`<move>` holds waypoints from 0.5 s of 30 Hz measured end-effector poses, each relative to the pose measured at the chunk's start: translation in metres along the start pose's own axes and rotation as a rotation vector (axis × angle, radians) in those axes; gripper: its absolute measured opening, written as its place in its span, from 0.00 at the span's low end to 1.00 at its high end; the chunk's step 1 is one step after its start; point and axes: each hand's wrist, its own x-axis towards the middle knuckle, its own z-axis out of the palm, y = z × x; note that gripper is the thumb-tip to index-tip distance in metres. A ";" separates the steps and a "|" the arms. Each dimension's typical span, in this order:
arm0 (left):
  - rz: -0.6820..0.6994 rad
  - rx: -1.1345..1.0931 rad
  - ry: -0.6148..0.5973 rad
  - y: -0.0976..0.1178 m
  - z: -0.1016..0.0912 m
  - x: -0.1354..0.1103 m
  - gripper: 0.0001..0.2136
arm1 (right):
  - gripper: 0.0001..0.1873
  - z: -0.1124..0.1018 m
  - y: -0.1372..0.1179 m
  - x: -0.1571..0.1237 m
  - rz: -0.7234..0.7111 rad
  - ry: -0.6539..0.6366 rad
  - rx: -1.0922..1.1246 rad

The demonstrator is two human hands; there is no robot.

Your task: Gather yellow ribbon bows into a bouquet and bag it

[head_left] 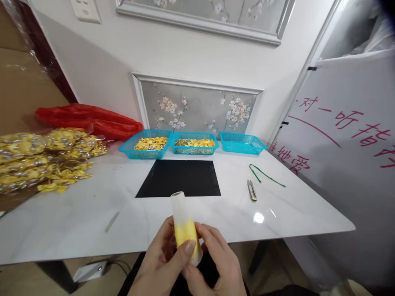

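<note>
A translucent tube with a yellow band wrapped round its lower part is held upright over the table's near edge. My left hand grips it, thumb pressed on the yellow band. My right hand closes on the tube's lower right side. Both hands sit below the white marble table, in front of a black square mat.
Three blue baskets stand at the back: the left basket and middle basket hold yellow pieces, the right basket looks empty. Yellow packets and a red bag lie at left. Small snips, a green tie, and a whiteboard are at right.
</note>
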 end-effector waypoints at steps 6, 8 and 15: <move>0.040 0.147 -0.198 -0.002 -0.024 0.003 0.24 | 0.24 0.000 -0.007 0.003 0.290 -0.076 0.492; 0.003 0.076 -0.204 0.003 -0.026 -0.001 0.23 | 0.24 0.000 -0.011 0.005 0.345 -0.114 0.627; -0.163 -0.052 -0.038 0.019 -0.021 -0.017 0.21 | 0.23 0.008 -0.022 0.002 0.432 -0.148 0.682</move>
